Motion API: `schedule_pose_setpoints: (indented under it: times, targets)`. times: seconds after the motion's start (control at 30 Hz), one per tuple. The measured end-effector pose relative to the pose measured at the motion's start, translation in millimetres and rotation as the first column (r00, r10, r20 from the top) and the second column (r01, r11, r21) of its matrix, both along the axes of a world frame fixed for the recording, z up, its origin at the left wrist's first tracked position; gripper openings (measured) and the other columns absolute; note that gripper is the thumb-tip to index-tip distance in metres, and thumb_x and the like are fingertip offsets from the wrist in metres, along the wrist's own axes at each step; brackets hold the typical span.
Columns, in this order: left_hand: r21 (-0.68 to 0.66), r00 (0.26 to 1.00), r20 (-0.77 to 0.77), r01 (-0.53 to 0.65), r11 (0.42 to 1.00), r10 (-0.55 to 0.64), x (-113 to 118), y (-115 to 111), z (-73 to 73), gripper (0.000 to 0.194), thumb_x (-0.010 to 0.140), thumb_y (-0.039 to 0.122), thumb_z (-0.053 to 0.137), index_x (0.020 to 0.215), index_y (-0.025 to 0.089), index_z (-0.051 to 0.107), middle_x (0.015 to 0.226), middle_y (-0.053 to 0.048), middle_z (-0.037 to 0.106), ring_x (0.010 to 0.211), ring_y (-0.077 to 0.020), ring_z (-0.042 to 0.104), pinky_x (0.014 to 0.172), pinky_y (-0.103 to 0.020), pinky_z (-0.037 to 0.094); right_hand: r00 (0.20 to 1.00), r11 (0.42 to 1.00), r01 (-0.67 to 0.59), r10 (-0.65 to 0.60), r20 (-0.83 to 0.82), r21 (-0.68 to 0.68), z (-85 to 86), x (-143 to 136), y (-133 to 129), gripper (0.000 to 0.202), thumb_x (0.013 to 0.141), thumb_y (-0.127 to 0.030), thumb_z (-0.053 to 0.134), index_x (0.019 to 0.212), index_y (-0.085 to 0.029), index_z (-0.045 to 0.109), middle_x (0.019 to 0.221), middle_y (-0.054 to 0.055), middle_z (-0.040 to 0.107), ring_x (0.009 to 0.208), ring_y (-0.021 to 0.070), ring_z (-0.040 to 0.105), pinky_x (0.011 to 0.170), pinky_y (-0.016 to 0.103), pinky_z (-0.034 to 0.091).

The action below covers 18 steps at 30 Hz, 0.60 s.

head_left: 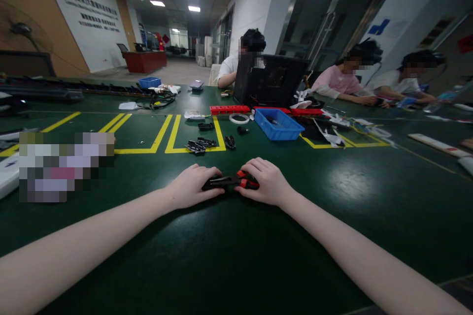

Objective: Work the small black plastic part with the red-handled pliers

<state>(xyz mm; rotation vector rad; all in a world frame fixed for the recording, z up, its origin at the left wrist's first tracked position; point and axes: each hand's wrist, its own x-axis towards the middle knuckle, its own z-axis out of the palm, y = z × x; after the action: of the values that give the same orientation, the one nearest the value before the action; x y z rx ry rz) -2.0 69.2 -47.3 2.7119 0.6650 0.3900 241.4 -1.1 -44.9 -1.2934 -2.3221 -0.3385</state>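
In the middle of the head view, my left hand [194, 184] is closed around a small dark plastic part [214, 183], its thumb and fingers on either side. My right hand [266, 182] grips the red-and-black handles of a pair of pliers [244, 182]. The jaws point left and meet the part's right end; whether they bite on it I cannot tell. Both hands are low over the green table [236, 246]. Beyond them lie several similar black parts [195, 146] by a yellow-taped outline, with another black part [229, 142] to their right.
A blue bin [279, 125] stands beyond my right hand, near a white ring [239, 118] and red strips [229, 110]. Behind is a large black case [271, 81]. Several people sit across the table. Cables [158, 102] lie at the far left; a pixelated object [66, 167] lies nearer.
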Motion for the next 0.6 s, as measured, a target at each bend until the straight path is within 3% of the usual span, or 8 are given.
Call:
schedule_pose_setpoints:
  times: [0.6]
  targets:
    - [0.006, 1.000, -0.004, -0.001, 1.000, 0.001, -0.2, 0.9, -1.3, 0.040, 0.092, 0.052, 0.051, 0.116, 0.020, 0.057, 0.101, -0.007, 0.068, 0.089, -0.0237, 0.064, 0.081, -0.036, 0.043, 1.000, 1.000, -0.005, 0.004, 0.029, 0.021, -0.2, 0.7, 0.6, 0.037, 0.082, -0.051, 0.061, 0.098, -0.017, 0.059, 0.096, 0.010, 0.064, 0.086, 0.0234, 0.057, 0.072, 0.036, 0.042]
